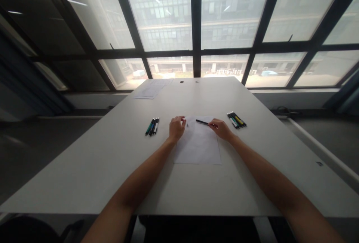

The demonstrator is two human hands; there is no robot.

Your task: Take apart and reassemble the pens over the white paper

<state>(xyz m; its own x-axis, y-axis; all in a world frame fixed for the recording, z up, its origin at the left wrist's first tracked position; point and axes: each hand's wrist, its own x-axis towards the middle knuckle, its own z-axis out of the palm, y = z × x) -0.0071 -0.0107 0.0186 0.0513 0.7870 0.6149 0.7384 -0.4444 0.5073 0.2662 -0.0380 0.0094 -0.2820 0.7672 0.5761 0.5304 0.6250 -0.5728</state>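
A white sheet of paper [198, 145] lies in front of me on the grey table [112, 160]. My right hand [223, 128] grips a black pen [202, 122] by one end, its body pointing left over the top of the sheet. My left hand [176, 127] rests at the sheet's upper left corner with fingers curled in a pinch around a small thing, perhaps a pen cap, too small to name.
Three pens [152, 126] lie in a group left of my left hand. Several more pens [236, 119] lie right of my right hand. More paper [153, 88] sits at the table's far left corner. Large windows stand behind the table.
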